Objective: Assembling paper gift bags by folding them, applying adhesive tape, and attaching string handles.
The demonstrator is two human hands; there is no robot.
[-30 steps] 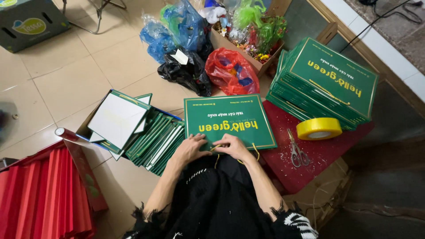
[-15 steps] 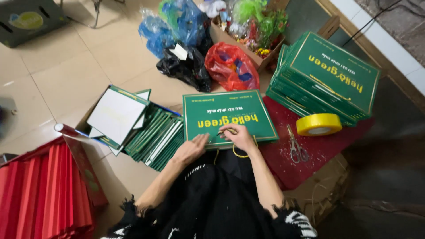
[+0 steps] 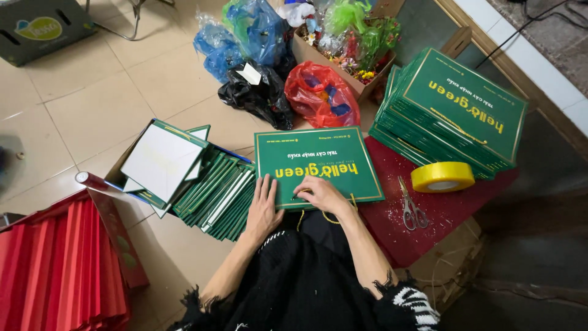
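Two hands on flat green folded bag (image 3: 315, 165) lying across lap and red surface (image 3: 441, 214): left hand (image 3: 264, 205) pressed flat, fingers spread; right hand (image 3: 323, 193) curled around yellow cord handle (image 3: 340, 217) at near edge; threading step, steady panel required.

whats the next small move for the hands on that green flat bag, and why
Probably pull the yellow cord snug with the right hand: its fingers pinch at the green bag's near edge, the cord hangs loose there, and the left hand lies flat, steadying it.
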